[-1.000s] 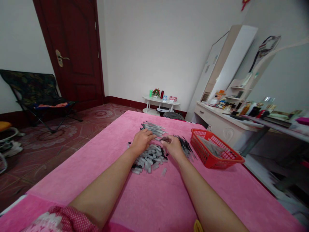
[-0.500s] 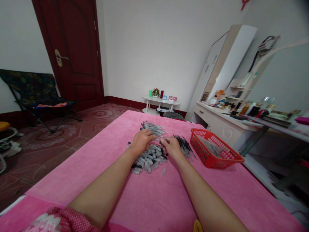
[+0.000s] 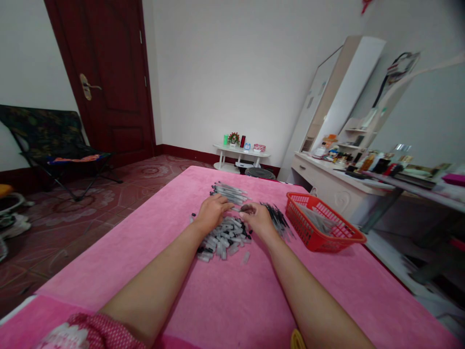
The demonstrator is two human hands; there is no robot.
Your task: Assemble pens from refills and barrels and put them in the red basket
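My left hand (image 3: 213, 211) is closed on a slim clear pen (image 3: 236, 209), which spans the gap to my right hand (image 3: 258, 218). The right fingers are pinched at the pen's other end; the fingertips hide exactly what they grip there. Below both hands spreads a heap of clear and black pen caps (image 3: 223, 241), with one loose clear cap (image 3: 246, 257) at its right. Just beyond my left hand lies a stack of pens (image 3: 232, 194). Thin black-and-clear pen parts, likely refills, form a bundle (image 3: 279, 220) right of my right hand.
A red plastic basket (image 3: 336, 243) holding clear plastic bags stands at the right on the pink-covered table (image 3: 232, 300). A dresser (image 3: 327, 179) with bottles is beyond the right edge. At the left are a folding chair (image 3: 69, 135) and a door (image 3: 119, 72).
My right fingers have shifted slightly and curl more at the pen's end. My left hand keeps nearly the same place. The piles and basket look unchanged.
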